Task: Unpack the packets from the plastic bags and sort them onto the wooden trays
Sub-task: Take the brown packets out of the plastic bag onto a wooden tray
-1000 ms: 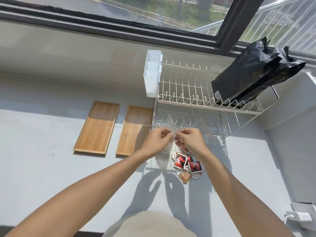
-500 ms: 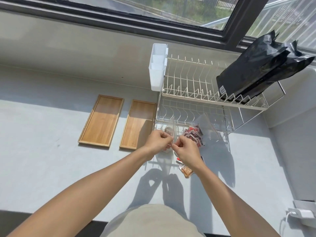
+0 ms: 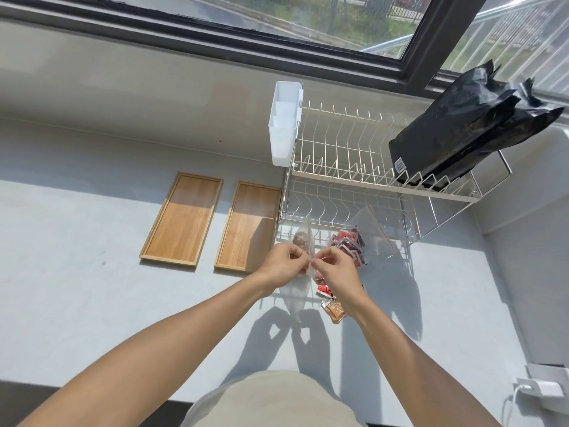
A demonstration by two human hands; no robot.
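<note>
Head view, left to right: both trays [image 3: 181, 218] bare, nothing sorted yet. Left hand [image 3: 281, 266] and right hand [image 3: 334, 268] pinch the mouth of a clear bag [image 3: 303, 241], fingers closed on its edges, held above the surface. Brownish packets show inside. Loose packets [image 3: 331, 303] lie below; second bag [image 3: 354, 241] of red packets sits unopened by the rack [image 3: 369, 180].

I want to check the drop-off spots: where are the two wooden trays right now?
In the head view the wooden trays lie side by side on the grey counter, left of the dish rack and beyond the left hand.
</note>
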